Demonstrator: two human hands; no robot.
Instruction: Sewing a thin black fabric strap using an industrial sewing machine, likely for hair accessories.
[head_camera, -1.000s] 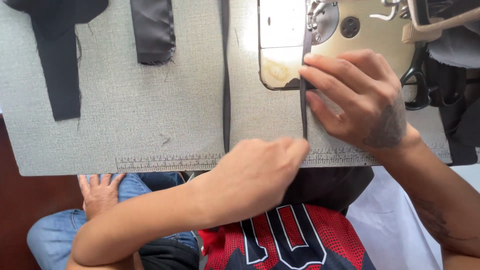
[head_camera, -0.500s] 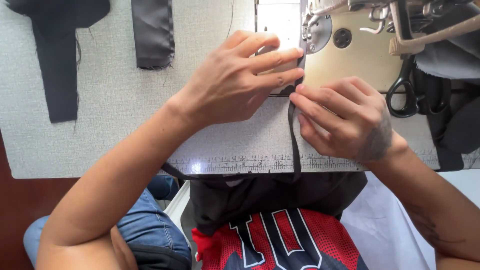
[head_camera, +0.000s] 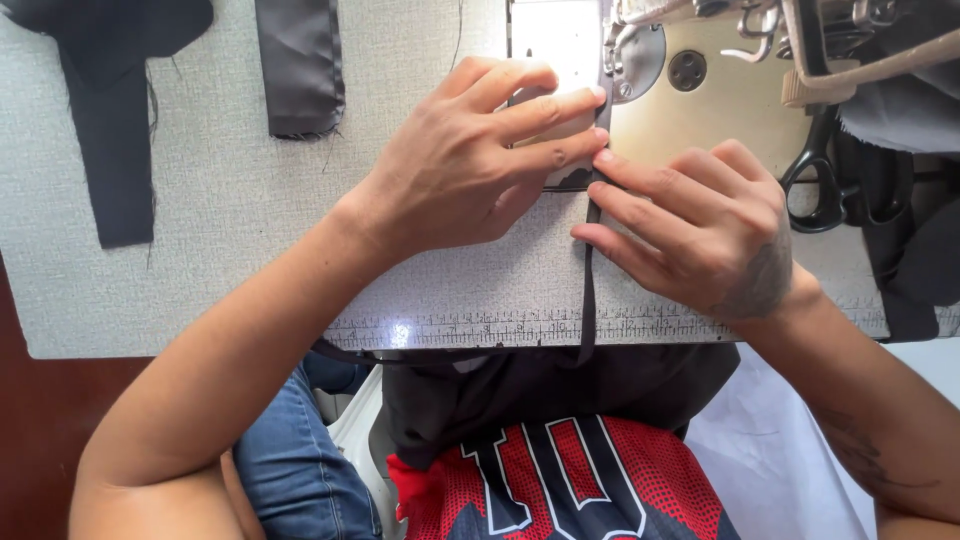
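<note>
Left hand (head_camera: 470, 160) lies flat and right hand (head_camera: 690, 225) presses fingers down, both pinning the black strip (head_camera: 588, 290) by the sewing machine (head_camera: 650, 50). Risk: fingertips near the needle; strip could skew.

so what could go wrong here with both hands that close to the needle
The left hand and right hand press the black strip right beside the presser foot, so fingers could get caught. The strip could also skew where it hangs over the table edge. The scissors lie close to the right hand.
</note>
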